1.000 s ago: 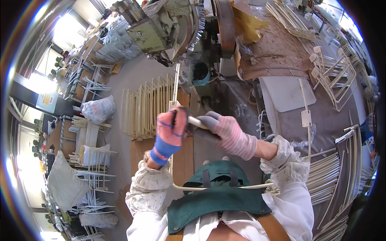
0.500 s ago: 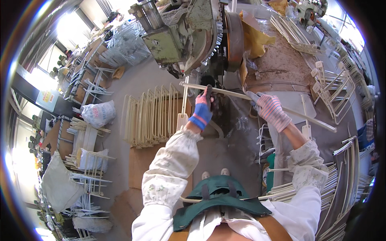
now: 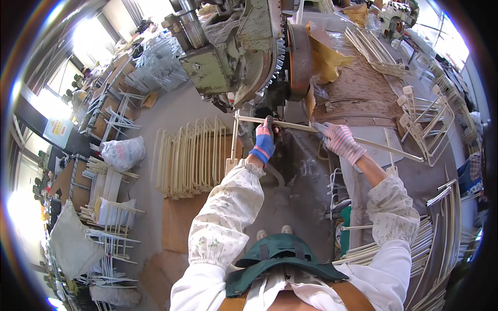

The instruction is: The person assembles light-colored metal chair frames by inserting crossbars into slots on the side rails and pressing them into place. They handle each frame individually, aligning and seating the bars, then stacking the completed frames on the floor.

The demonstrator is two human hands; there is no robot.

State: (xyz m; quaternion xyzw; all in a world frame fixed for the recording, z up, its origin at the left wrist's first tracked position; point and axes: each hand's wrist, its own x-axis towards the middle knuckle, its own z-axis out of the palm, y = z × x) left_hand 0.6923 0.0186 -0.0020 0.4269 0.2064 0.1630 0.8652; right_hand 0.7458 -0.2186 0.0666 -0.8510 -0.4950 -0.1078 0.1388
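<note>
A long cream metal tube (image 3: 298, 126) slants across in front of me, its right end lower. My left hand (image 3: 264, 141), in a blue and pink glove with dark fingers, is closed round it near the left end. Farther along, my right hand (image 3: 341, 142), in a pink striped glove with grey fingertips, grips the same tube. The tube's left end lies at a thin pale bar (image 3: 235, 137) under the machine head; I cannot tell whether they are joined. Another thin bar (image 3: 388, 142) crosses near the right part of the tube. Above stands a worn green press (image 3: 220, 67).
The press carries a toothed gear and a large rusty flywheel (image 3: 299, 62). Bent cream tube frames (image 3: 192, 155) stand in a row on cardboard at left. Loose tubes (image 3: 384, 243) lie at lower right. More white frames (image 3: 428, 122) stack at far right. A white sack (image 3: 123, 152) sits left.
The tube's left end has come down slightly, from beyond the thin pale bar to beside it. Both hands keep their hold. The whole view has shifted a little.
</note>
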